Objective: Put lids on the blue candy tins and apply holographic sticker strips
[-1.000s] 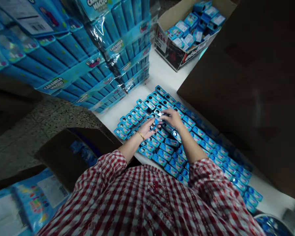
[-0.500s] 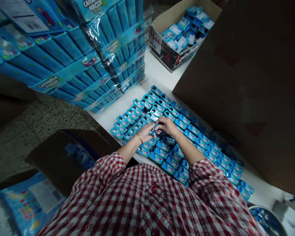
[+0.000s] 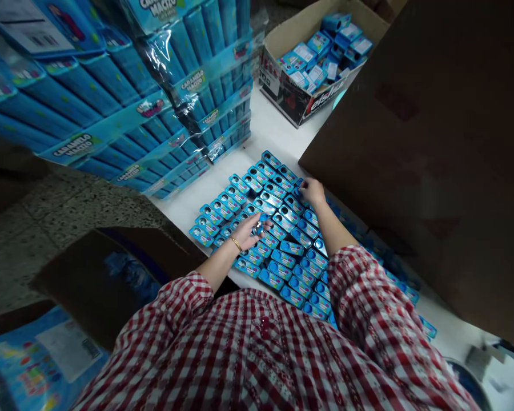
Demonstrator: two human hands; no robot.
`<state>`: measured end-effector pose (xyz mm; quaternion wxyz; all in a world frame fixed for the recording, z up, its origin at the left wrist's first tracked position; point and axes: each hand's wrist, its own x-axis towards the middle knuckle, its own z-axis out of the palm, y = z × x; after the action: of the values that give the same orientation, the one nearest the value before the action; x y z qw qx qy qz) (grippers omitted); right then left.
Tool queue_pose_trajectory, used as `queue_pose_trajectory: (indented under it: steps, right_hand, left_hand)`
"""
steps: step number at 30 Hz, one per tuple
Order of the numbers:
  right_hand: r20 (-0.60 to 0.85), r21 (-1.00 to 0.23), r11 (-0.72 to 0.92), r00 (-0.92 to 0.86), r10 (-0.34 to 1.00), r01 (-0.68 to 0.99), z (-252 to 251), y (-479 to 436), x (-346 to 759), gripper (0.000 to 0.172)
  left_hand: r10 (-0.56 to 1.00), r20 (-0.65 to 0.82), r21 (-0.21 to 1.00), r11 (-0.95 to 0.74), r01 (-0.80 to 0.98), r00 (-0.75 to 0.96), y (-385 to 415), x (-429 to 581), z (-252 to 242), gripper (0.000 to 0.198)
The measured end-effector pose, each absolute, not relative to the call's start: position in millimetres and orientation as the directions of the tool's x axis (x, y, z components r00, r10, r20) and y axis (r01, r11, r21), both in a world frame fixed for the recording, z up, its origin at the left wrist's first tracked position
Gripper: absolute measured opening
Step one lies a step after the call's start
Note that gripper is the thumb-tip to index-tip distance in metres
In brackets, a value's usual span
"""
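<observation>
the left hand, with a gold bracelet worn at the wrist, is closed around a small blue tin, which is held just above the rows of tins. the right hand is kept well apart from it, nearer the far end of the rows, with its fingers laid on the tins there; whether a tin is gripped cannot be told. rows of blue tins are laid out close together on the white desk, near its front edge, and are partly hidden on the right by a brown cardboard sheet. a shrink-wrapped stack of blue caramelo macizo packs is placed along the left edge, and a printed carton filled with loose blue tins is set at the far edge. an open cardboard box is seen below the left edge, above a speckled floor. a red-and-white gingham shirt is worn by the person
</observation>
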<state>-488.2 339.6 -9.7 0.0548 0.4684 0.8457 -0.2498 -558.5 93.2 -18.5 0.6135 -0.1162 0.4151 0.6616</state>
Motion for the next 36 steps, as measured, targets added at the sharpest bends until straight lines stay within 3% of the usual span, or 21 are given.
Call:
queue_pose_trajectory:
  steps: [3, 5, 8, 11, 16, 18, 20, 23, 25, 27, 30, 32, 36]
  right_hand:
    - [-0.426, -0.128, 0.529, -0.528, 0.734, 0.839, -11.6, 344.8, -507.3, 0.028]
    - [-0.469, -0.046, 0.548, -0.503, 0.726, 0.835, -13.1, 344.0, -516.8, 0.040]
    - [-0.492, -0.007, 0.564, -0.494, 0.717, 0.825, -16.9, 345.5, -523.3, 0.052]
    - [-0.478, -0.030, 0.582, -0.523, 0.706, 0.813, -20.0, 350.3, -519.6, 0.053]
    - [-0.312, -0.205, 0.546, -0.583, 0.750, 0.812, -17.6, 334.6, -492.9, 0.032]
    - [-0.177, -0.370, 0.563, -0.651, 0.738, 0.739, -16.2, 309.7, -480.2, 0.022]
    - [-0.089, -0.579, 0.598, -0.772, 0.629, 0.554, -16.0, 277.5, -469.5, 0.019]
    - [-0.111, -0.796, 0.507, -0.903, 0.416, 0.331, -16.6, 238.3, -459.3, 0.014]
    - [-0.173, -0.822, 0.427, -0.879, 0.444, 0.377, -15.7, 232.4, -455.7, 0.013]
    - [-0.221, -0.753, 0.409, -0.783, 0.581, 0.516, -13.0, 243.9, -455.0, 0.014]
    - [-0.257, -0.516, 0.450, -0.633, 0.730, 0.729, -8.1, 275.4, -463.5, 0.014]
    - [-0.319, -0.340, 0.486, -0.585, 0.745, 0.805, -6.6, 292.6, -476.8, 0.018]
    - [-0.494, -0.091, 0.529, -0.500, 0.712, 0.844, -8.7, 310.2, -508.7, 0.048]
  left_hand:
    - [0.713, -0.664, 0.418, 0.105, -0.902, -0.225, 91.9, -560.2, -16.8, 0.024]
    - [0.714, -0.662, 0.423, 0.105, -0.900, -0.228, 92.6, -562.1, -15.5, 0.025]
    - [0.705, -0.670, 0.427, 0.108, -0.898, -0.234, 93.6, -564.6, -13.3, 0.024]
    - [0.688, -0.687, 0.426, 0.121, -0.896, -0.234, 91.4, -565.0, -8.9, 0.022]
    - [0.663, -0.702, 0.450, 0.131, -0.883, -0.260, 84.0, -561.0, -3.8, 0.022]
    - [0.647, -0.713, 0.456, 0.132, -0.880, -0.272, 84.7, -557.9, -6.0, 0.021]
    - [0.635, -0.720, 0.463, 0.138, -0.876, -0.280, 88.9, -553.5, -9.2, 0.022]
    - [0.638, -0.721, 0.476, 0.173, -0.862, -0.270, 98.3, -544.7, -11.9, 0.024]
    - [0.649, -0.717, 0.482, 0.198, -0.853, -0.254, 102.9, -539.5, -11.2, 0.024]
    - [0.643, -0.720, 0.491, 0.207, -0.846, -0.260, 103.9, -537.1, -9.8, 0.025]
    - [0.605, -0.740, 0.494, 0.193, -0.848, -0.294, 99.6, -539.7, -9.4, 0.023]
    - [0.598, -0.747, 0.480, 0.182, -0.858, -0.291, 95.1, -543.8, -10.7, 0.017]
    - [0.644, -0.709, 0.482, 0.146, -0.864, -0.287, 88.6, -551.4, -12.0, 0.019]
